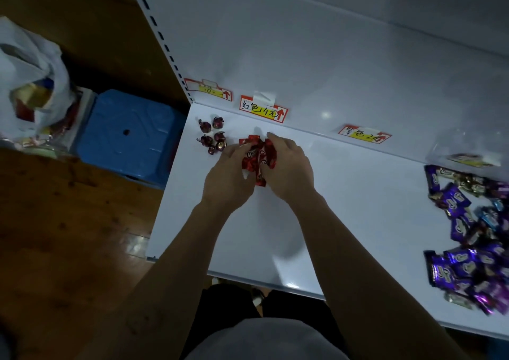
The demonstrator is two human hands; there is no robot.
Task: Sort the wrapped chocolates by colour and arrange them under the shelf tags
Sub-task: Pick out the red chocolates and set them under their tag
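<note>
Several red wrapped chocolates [258, 158] lie bunched on the white shelf [344, 208], just below the red-colour tag [263, 108]. My left hand [228, 176] and my right hand [289, 167] press in on this bunch from either side, fingers closed around the wrappers. Left of them sit several dark maroon twist-wrapped chocolates [213, 136], below the leftmost tag [209, 89]. A purple-colour tag [365, 134] is stuck further right. At the shelf's right end lies a mixed heap of purple, gold and blue chocolates [471, 238].
A blue plastic stool [126, 133] stands on the wooden floor left of the shelf. A white plastic bag [30, 84] with packets is at far left. A clear bag [468, 153] lies at the back right. The shelf's slotted upright [162, 40] runs along its left.
</note>
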